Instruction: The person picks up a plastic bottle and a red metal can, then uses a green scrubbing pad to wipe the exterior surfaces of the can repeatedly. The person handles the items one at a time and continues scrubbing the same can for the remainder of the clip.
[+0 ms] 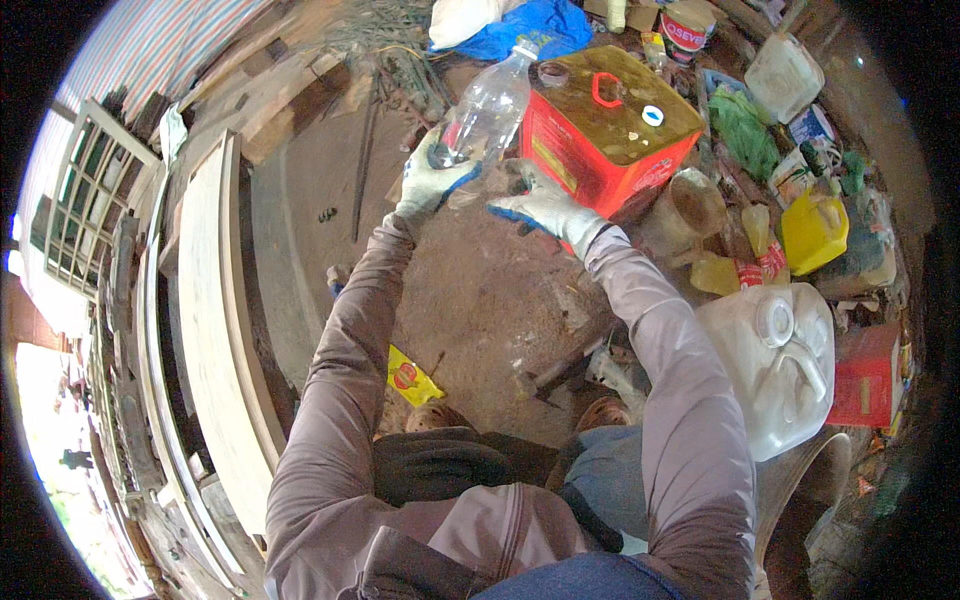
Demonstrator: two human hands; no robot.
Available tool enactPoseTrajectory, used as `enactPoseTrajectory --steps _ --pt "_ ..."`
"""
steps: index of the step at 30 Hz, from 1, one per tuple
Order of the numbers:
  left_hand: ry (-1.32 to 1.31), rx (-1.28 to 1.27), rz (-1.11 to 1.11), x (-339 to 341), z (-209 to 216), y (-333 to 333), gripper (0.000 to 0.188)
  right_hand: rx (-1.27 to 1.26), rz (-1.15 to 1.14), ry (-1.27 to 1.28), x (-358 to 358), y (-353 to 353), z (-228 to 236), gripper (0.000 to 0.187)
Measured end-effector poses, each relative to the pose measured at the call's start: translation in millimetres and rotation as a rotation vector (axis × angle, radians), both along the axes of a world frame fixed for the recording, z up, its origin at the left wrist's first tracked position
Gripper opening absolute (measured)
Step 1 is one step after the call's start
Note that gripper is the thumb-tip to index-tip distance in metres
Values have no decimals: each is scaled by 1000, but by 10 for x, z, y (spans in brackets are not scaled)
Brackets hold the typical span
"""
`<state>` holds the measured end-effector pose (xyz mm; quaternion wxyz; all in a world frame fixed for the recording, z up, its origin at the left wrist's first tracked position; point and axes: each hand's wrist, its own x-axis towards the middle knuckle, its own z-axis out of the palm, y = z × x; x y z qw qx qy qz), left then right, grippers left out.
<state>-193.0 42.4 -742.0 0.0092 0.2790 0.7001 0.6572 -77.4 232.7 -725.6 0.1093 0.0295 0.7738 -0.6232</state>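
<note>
A large clear plastic bottle (492, 105) leans to the right ahead of me, its capped neck up against the red tin. My left hand (428, 180), in a white and blue work glove, is closed round the lower part of the bottle. My right hand (545, 203), gloved the same way, is beside the bottle's base with its fingers apart and nothing visible in them. Just beyond the right hand stands a big square red tin (610, 125) with a rusty gold top and a red handle.
On the right are a white jerrycan (775, 365), a yellow jug (815, 230), a red box (868, 375) and several more containers. Long pale boards (215, 300) lie along the left. A hammer (565, 370) and a yellow packet (410, 378) are on the ground near my feet.
</note>
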Motion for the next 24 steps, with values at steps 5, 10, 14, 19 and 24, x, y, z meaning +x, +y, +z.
enactPoseTrajectory --steps 5,10,14,19,24 --pt "-59 -35 39 -111 -16 -30 67 71 -40 57 -15 -2 -76 84" --pt "-35 -115 13 -133 0 -75 65 103 24 42 -9 21 -172 77" --pt "-113 52 -27 -24 -52 -61 58 67 66 68 -58 23 -319 77" --pt "-168 348 -23 72 -104 27 55 184 77 96 -149 -9 -481 67" --pt "-110 471 119 23 49 69 57 141 140 54 -156 -7 -507 56"
